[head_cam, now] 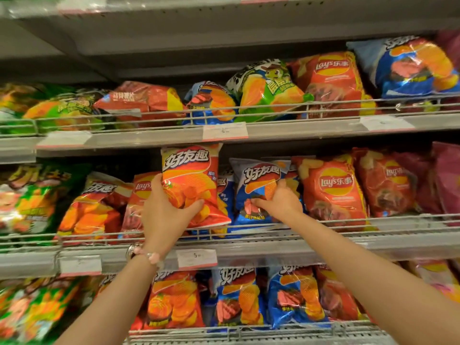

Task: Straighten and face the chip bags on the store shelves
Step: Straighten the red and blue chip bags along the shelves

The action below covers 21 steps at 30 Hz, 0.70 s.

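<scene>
1. The left hand [164, 210] holds an orange chip bag [191, 185] upright, fingers curled around its lower part; the bag's top edge reaches the price rail of the shelf above.
2. Just beside it, the right hand [278, 202] grips a blue chip bag [256, 178] behind the wire rail [373, 216] of the middle shelf [273, 250].
3. Red bags [333, 190] stand close on the right, leaving little free room.
</scene>
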Each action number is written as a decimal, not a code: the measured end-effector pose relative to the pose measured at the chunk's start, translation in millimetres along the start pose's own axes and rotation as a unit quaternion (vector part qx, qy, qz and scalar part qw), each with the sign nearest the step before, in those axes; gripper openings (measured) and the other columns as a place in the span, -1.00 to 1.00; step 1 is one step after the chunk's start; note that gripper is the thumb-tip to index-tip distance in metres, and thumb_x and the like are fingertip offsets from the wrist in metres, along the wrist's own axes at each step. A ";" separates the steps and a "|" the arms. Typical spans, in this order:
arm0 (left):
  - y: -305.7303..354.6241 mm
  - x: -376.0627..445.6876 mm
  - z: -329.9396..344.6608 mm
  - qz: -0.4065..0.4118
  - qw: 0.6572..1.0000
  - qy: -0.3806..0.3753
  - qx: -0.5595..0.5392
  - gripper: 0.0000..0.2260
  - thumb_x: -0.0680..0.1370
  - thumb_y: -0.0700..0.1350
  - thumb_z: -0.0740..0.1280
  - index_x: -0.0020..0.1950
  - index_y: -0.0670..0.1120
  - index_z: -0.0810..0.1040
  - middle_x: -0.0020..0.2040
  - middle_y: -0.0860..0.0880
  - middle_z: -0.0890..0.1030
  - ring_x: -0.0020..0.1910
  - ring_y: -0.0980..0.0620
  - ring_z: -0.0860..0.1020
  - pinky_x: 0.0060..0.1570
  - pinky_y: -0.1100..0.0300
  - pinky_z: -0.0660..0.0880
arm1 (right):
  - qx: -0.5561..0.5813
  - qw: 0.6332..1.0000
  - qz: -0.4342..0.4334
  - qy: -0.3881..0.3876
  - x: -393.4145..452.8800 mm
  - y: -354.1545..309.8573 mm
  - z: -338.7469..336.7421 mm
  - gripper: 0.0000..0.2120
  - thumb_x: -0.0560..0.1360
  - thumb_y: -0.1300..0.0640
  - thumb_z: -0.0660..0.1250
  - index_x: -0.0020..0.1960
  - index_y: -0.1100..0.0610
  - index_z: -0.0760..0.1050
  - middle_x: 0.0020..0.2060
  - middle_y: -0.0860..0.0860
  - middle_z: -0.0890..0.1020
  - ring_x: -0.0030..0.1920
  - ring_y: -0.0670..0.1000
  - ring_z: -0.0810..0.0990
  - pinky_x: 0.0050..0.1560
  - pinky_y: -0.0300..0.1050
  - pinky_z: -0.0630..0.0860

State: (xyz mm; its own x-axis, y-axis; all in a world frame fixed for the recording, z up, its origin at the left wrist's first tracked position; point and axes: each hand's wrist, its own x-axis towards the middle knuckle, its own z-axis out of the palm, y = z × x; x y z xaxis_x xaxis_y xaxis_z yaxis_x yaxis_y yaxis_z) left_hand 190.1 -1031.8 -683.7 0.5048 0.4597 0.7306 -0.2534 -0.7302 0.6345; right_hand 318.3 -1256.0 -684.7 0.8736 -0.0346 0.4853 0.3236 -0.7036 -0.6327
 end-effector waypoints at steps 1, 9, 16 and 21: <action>0.2 -0.8 1.5 -0.001 1.000 -0.002 -0.015 -0.09 0.23 0.16 0.57 0.45 0.00 0.18 0.22 -0.07 0.53 0.17 -0.10 0.53 0.15 -0.02 0.49 | 0.028 1.000 0.009 -0.005 0.1 0.0 -2.7 -0.19 0.29 -0.19 0.51 0.30 0.23 0.25 0.20 0.17 0.50 0.20 0.20 0.51 0.13 0.07 0.50; 8.4 -10.0 12.7 -0.002 0.998 -0.019 -0.063 -0.08 0.21 0.20 0.55 0.44 0.08 0.16 0.27 -0.02 0.49 0.21 -0.04 0.50 0.16 -0.03 0.50 | 0.226 0.950 -0.191 0.098 -39.2 -53.0 2.3 -0.20 0.35 -0.19 0.44 0.43 0.09 0.20 0.34 0.00 0.33 0.29 -0.11 0.31 0.23 -0.21 0.27; 7.6 -14.0 19.7 0.005 0.994 -0.012 -0.109 -0.13 0.23 0.19 0.54 0.42 0.12 0.18 0.24 0.07 0.46 0.19 0.03 0.50 0.13 0.04 0.52 | 0.401 0.893 -0.134 -0.155 -40.8 -84.2 23.7 -0.02 0.30 -0.01 0.54 0.50 -0.17 -0.04 0.20 -0.21 0.38 0.11 -0.22 0.46 0.01 -0.31 0.49; -3.0 -7.6 5.9 0.013 0.981 -0.108 -0.159 -0.30 0.17 0.36 0.48 0.21 0.39 0.24 0.13 0.32 0.42 0.10 0.38 0.46 -0.09 0.46 0.46 | 0.446 0.884 -0.083 -0.115 -34.2 -81.1 27.3 -0.07 0.31 0.11 0.55 0.48 -0.16 0.07 0.29 -0.03 0.43 0.20 -0.02 0.48 0.14 -0.03 0.52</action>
State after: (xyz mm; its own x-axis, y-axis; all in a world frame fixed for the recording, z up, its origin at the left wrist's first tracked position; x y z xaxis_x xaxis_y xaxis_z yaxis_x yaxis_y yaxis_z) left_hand 191.9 -1036.0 -692.7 0.6491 0.3012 0.6986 -0.4949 -0.5301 0.6885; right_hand 272.1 -1178.4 -666.5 0.8053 0.2337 0.5449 0.5216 0.1576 -0.8385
